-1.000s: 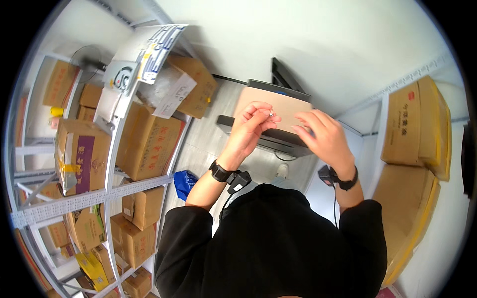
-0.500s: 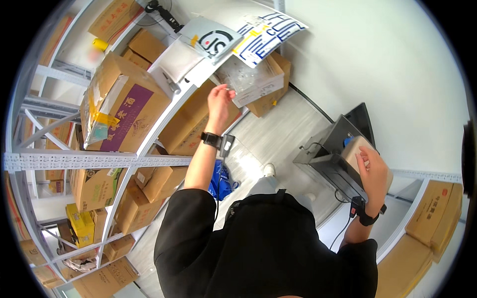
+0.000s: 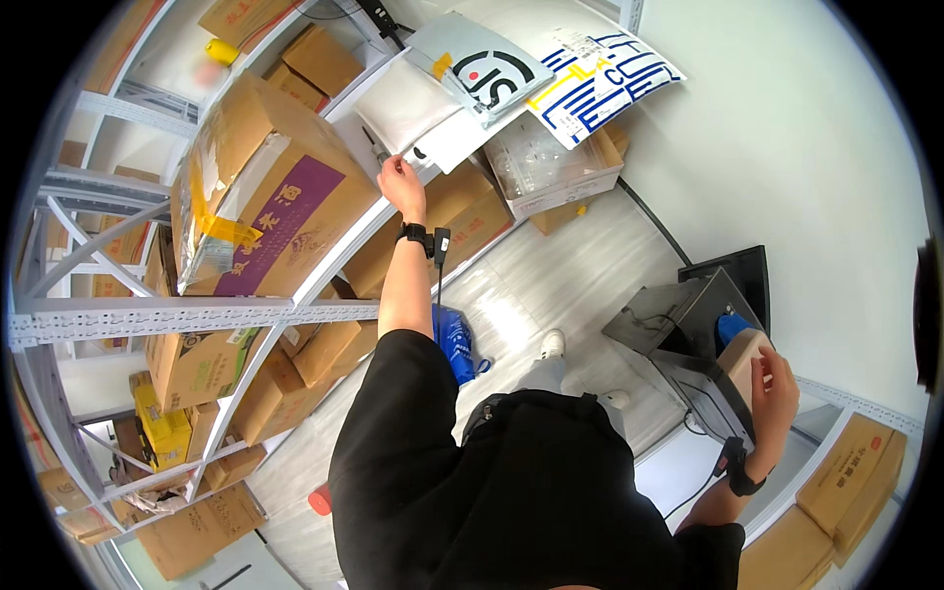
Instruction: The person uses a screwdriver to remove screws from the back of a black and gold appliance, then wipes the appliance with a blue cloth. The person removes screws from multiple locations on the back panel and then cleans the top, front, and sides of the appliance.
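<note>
My left hand reaches to the front edge of the white shelf top, its fingers closed at the near end of a slim grey tool, perhaps a knife. Just beyond lies a white padded pouch. A grey mailing bag and a white mailing bag with blue and yellow print lie farther along. At the right, my right hand has loosely bent, parted fingers beside a tan box; whether they touch it I cannot tell. Black devices with straps sit on both wrists.
A large carton with a purple band stands left of my left hand. Below the shelf top are an open box of clear plastic and a blue bag. Black equipment stands at right, near more cartons.
My left hand has moved from in front of the clear-plastic box to the grey tool on the shelf top. My right hand has shifted outward along the tan box. The view has tilted.
</note>
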